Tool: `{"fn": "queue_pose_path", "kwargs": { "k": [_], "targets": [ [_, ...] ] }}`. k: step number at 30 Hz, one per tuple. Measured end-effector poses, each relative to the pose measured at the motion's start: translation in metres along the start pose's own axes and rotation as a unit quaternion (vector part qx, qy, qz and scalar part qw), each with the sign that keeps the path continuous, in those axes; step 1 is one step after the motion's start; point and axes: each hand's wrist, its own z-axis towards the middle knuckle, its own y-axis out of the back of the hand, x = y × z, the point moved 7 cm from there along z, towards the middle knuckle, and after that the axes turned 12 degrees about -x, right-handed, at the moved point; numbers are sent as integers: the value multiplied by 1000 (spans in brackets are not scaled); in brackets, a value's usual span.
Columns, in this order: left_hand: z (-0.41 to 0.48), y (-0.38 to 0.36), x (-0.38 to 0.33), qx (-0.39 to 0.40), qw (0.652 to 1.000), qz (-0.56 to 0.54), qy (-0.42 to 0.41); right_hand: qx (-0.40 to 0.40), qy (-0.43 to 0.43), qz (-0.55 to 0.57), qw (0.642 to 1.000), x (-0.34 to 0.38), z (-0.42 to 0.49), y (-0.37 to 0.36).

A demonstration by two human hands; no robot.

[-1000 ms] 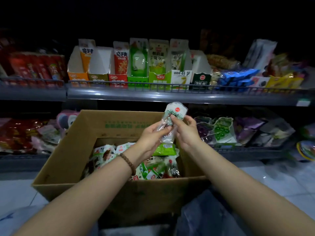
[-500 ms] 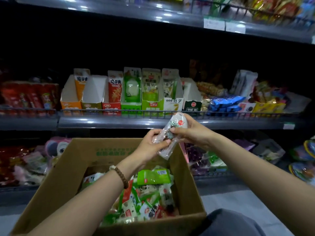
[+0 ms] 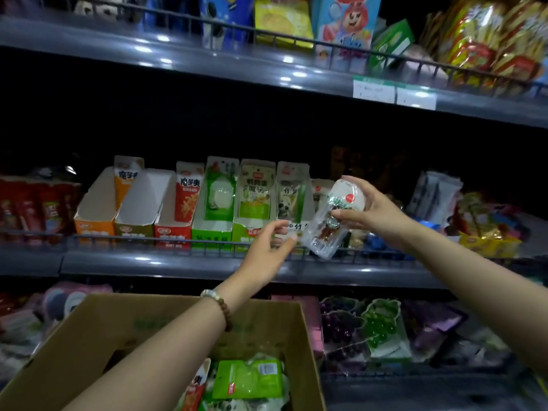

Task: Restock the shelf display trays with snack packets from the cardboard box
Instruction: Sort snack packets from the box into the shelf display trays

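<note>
While the right hand (image 3: 376, 212) pinches the upper half of a clear snack packet (image 3: 321, 235) between thumb and fingers, the packet hangs tilted in front of the middle shelf (image 3: 178, 264). It sits above the front rail, at the right end of the row of display trays (image 3: 212, 235).

Left hand (image 3: 267, 250): fingers loosely extended, nothing held. Its fingertips are just beside the lower left edge of the packet; contact cannot be confirmed. A bead bracelet (image 3: 226, 312) circles the left wrist.

Display trays: cardboard, set side by side along the front edge of the middle shelf, behind a wire rail. The orange tray (image 3: 95, 212) at the left end has one upright packet at its back. The red, green and white trays to its right hold upright packets facing forward.

Cardboard box (image 3: 89, 336): open-topped, below the front edge of the middle shelf, at the bottom of the view. Packets lie inside near its right wall, a green packet (image 3: 249, 378) on top.

Upper shelf (image 3: 207, 59): boxes and bags behind a wire rail, with two price labels (image 3: 394, 94) on its front edge toward the right. Grape-shaped packs (image 3: 379, 324) lie on the lower shelf, right of the box.

Lighting is dim; the shelf backs are in darkness and the front edges carry bright reflections.
</note>
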Motion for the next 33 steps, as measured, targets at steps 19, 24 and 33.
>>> {"fn": "queue_pose_path", "kwargs": {
  "k": [19,24,33],
  "targets": [
    [107,-80,4,139,862,463,-153,21,78,-294,952,-61,179,-4],
    [110,-85,13,127,835,495,-205,102,70,-329,936,-86,198,-31],
    [112,-85,14,135,836,494,-199,98,150,-414,893,-86,212,-27]
  ]
}}
